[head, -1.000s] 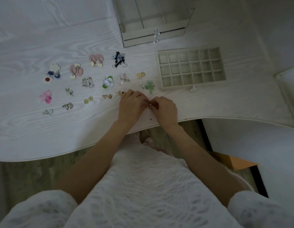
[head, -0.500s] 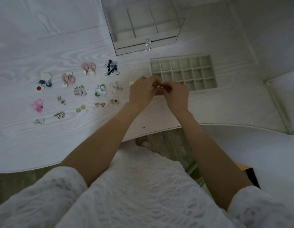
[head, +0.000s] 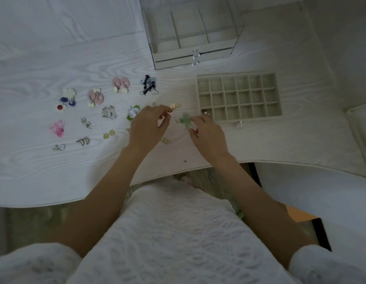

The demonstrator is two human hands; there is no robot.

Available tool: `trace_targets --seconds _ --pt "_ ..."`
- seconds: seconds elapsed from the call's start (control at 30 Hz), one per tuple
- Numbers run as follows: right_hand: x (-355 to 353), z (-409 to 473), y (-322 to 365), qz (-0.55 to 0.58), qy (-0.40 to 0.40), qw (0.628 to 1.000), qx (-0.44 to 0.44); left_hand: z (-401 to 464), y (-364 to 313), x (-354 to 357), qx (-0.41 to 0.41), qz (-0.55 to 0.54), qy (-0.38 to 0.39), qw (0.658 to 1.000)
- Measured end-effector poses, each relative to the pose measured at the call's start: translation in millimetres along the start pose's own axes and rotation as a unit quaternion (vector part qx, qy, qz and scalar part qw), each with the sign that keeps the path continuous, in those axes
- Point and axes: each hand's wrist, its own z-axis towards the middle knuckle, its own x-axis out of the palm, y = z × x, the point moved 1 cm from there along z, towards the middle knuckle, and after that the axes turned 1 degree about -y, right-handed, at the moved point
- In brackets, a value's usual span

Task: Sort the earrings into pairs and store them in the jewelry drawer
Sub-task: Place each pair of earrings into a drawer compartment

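Note:
Several earring pairs lie in rows on the white table (head: 34, 54), among them a pink round pair (head: 120, 84), a black and blue pair (head: 148, 86) and small gold studs (head: 175, 104). A beige drawer tray (head: 279, 95) with many small compartments sits at the right. One small earring pair (head: 205, 113) lies in its near-left compartment. My left hand (head: 149, 126) hovers with loosely curled fingers and holds nothing, its fingertips just short of the gold studs. My right hand (head: 207, 135) reaches the green earrings (head: 184, 119), with forefinger and thumb at their right edge.
A clear jewelry box (head: 157, 58) with a crystal knob stands behind the tray. A small gold pair (head: 164, 140) lies under my left wrist. The table's front edge curves close to my lap, and a white surface (head: 321, 191) sits lower right.
Both hands carried a small pair from the table's front to the tray. That pair now lies in the near-left compartment, and the hands have drawn back apart over the table.

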Motion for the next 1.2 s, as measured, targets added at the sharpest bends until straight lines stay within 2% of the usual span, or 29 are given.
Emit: trace_targets --seconds 0.07,0.2,0.3,0.53,0.6,0.67,0.73,0.83,0.93,1.1,1.2 --pt "7 7 7 -0.027 0.028 0.999 0.001 2 4 8 -0.003 0.005 0.056 0.998" --pt "19 22 15 -0.108 0.033 0.993 0.027 17 5 32 -0.006 0.045 0.161 0.986" --pt "25 25 18 -0.141 0.017 0.990 0.023 22 2 38 -0.014 0.036 0.175 0.984" --pt "33 8 5 -0.055 -0.027 0.998 0.022 18 9 35 0.089 -0.009 0.190 0.978" --pt "32 4 4 -0.023 -0.043 0.998 0.032 16 9 37 0.097 -0.009 0.194 0.976" --pt "29 1 5 0.010 -0.072 0.997 0.035 15 9 37 0.073 -0.031 0.186 0.979" --pt "22 -1 6 0.050 -0.103 0.992 0.046 16 5 32 0.008 -0.120 0.172 0.978" --pt "1 6 5 0.132 -0.168 0.974 0.075 26 -14 22 -0.073 -0.257 0.127 0.955" --pt "-21 21 -1 0.178 -0.203 0.957 0.105 48 -34 24 -0.109 -0.329 0.077 0.935" --pt "-31 46 -21 0.197 -0.202 0.939 0.196 73 -51 50 -0.129 -0.349 0.049 0.927" --pt "-26 56 -29 0.281 -0.179 0.911 0.244 73 -49 61 -0.142 -0.328 0.019 0.934"
